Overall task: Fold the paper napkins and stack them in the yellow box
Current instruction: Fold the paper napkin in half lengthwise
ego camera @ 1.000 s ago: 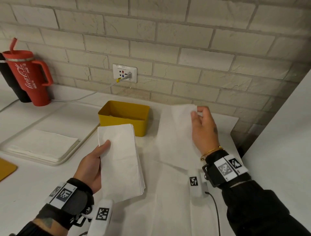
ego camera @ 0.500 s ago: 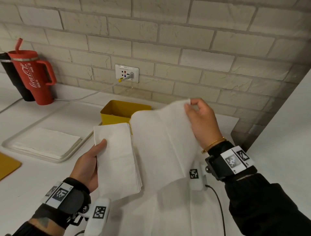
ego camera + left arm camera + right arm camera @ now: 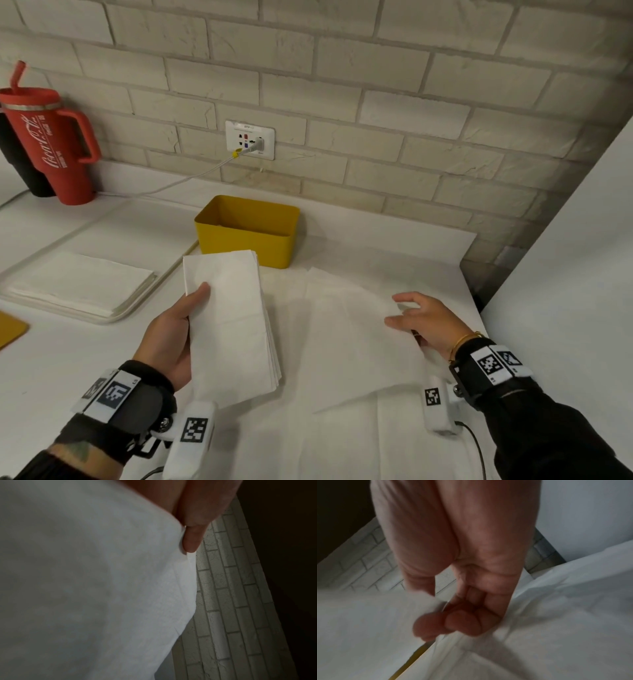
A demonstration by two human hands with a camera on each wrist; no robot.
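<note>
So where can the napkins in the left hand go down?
Bare counter lies in front of the tray, left of the left hand. The yellow box looks empty. The middle is crowded: an open napkin under the right hand.

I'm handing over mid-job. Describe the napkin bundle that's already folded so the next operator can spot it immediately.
Start at the yellow box by the brick wall; just in front of its near left corner is the folded napkin stack, gripped by the left hand. It is a narrow, layered strip held off the counter, unlike the single napkin lying flat to its right or the square pile on the tray.
</note>
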